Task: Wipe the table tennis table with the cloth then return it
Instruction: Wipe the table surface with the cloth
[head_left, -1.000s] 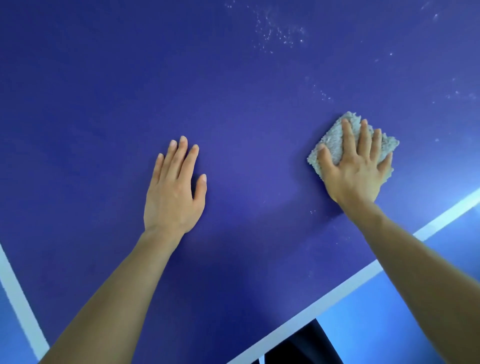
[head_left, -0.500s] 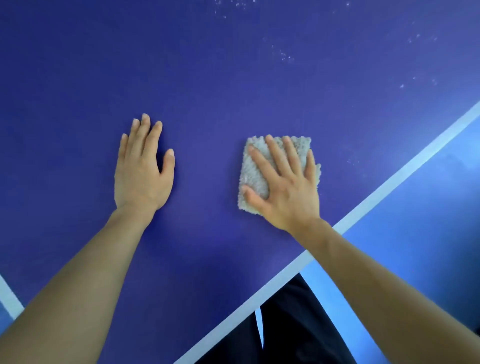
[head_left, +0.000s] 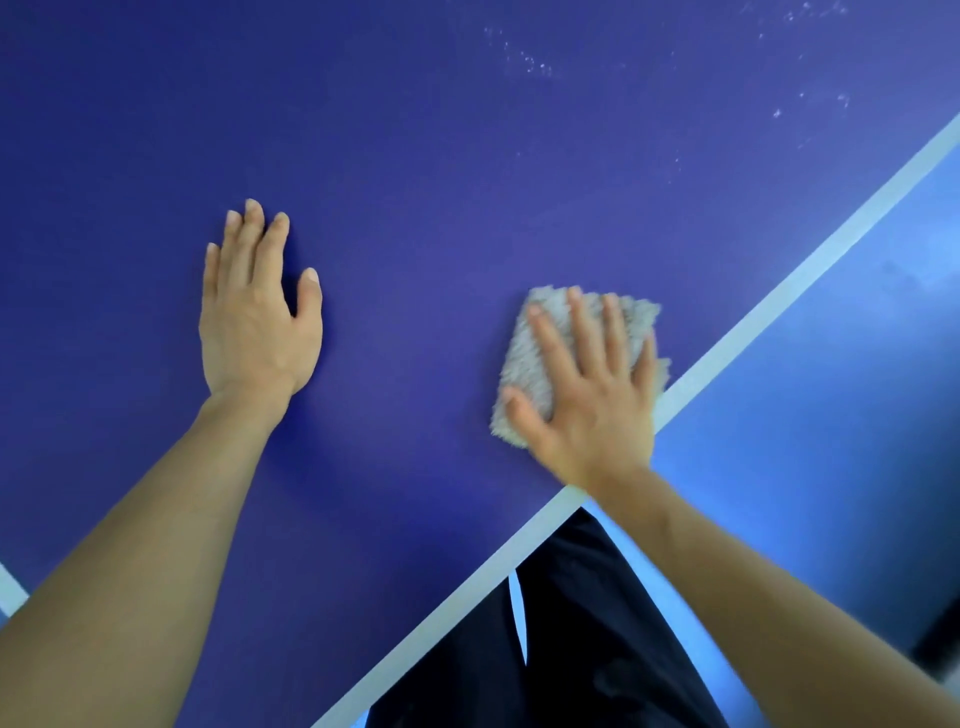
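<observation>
Cloth (head_left: 524, 358) lies under the flat, spread right hand (head_left: 592, 415) beside the edge line (head_left: 779, 291), where an overlong stroke could drag it off the table (head_left: 467, 156).

Two hands showed, a left hand (head_left: 260, 322) and a right hand (head_left: 587, 405). There was one cloth (head_left: 522, 358) and one surface (head_left: 467, 182). Two white lines were visible, a long line (head_left: 779, 291) and a short line (head_left: 8, 592). The specks (head_left: 524, 57) were too small to count.

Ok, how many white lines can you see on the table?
2. One long line runs diagonally from bottom centre to upper right; a short line shows at lower left. Others may be unseen.
</observation>
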